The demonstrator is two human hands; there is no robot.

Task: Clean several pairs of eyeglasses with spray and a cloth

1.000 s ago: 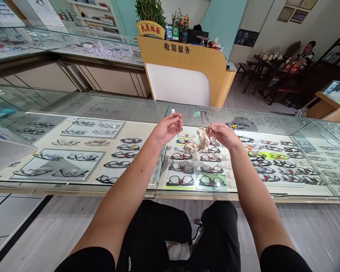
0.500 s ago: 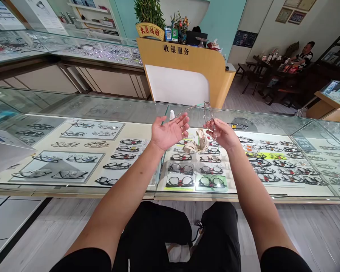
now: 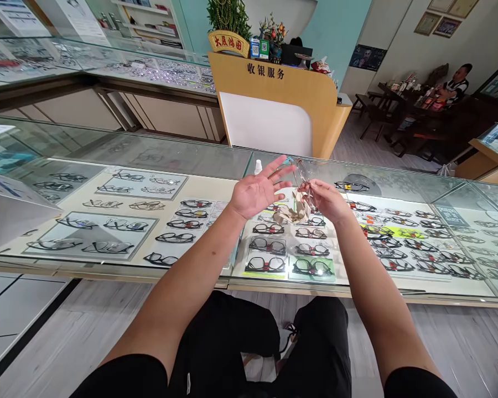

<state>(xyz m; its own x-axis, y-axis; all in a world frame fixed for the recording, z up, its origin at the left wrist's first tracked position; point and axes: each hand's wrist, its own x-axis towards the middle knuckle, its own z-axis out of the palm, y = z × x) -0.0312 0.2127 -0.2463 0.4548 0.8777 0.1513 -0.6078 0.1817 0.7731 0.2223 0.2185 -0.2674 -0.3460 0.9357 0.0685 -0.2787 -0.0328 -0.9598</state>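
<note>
Above the glass counter, my right hand [image 3: 330, 202] pinches a pair of thin-framed glasses [image 3: 302, 176] by its near side. My left hand [image 3: 259, 193] is open, palm up with the fingers spread, and its fingertips are close to the far part of the glasses. Whether they touch cannot be made out. A crumpled beige cloth [image 3: 292, 214] lies on the counter below the glasses. Just behind my left hand stands a small white bottle [image 3: 258, 166].
The glass display counter [image 3: 199, 283] holds rows of spectacles. At its left end stands a white folded card [image 3: 19, 213]. Beyond is a wooden cashier desk [image 3: 274, 83] with plants. A person [image 3: 456, 87] sits at a dark table, far right.
My left hand has turned and its fingers have spread toward the glasses. The glasses have tilted and sit slightly lower in the picture. The whole view has shifted a little.
</note>
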